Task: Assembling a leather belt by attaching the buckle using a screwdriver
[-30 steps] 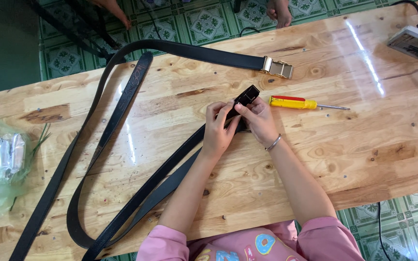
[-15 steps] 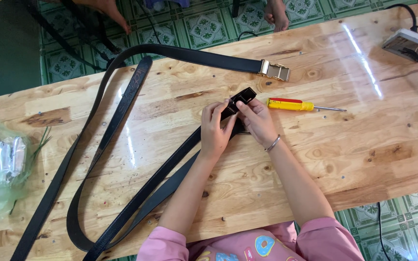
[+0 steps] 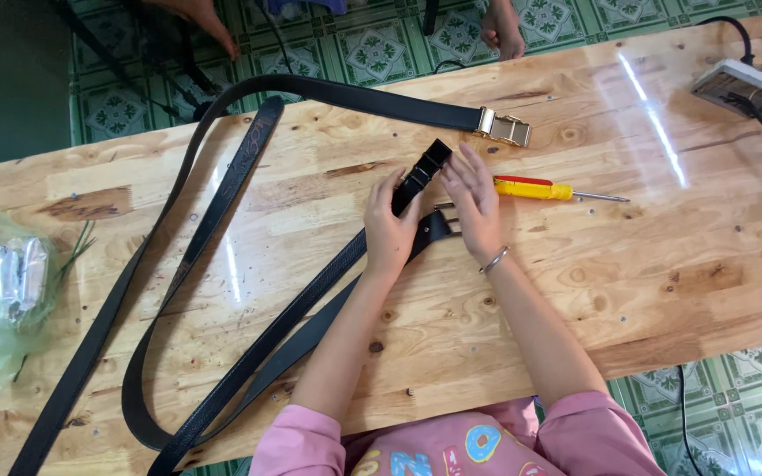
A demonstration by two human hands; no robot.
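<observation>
Just left of the yellow screwdriver [image 3: 535, 189], both hands pinch the black belt [image 3: 222, 388] near its end: left hand [image 3: 390, 231] closed on the strap, right hand [image 3: 472, 204] steadying it with fingers spread. The strap looks light, limp and smooth, probably best gripped close to that end.

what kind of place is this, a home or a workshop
Probably a small home workshop for belt assembly. Black belts lie across a bare wooden table, with a yellow screwdriver beside the right hand and a power strip at the corner. The green patterned tile floor looks domestic.
</observation>
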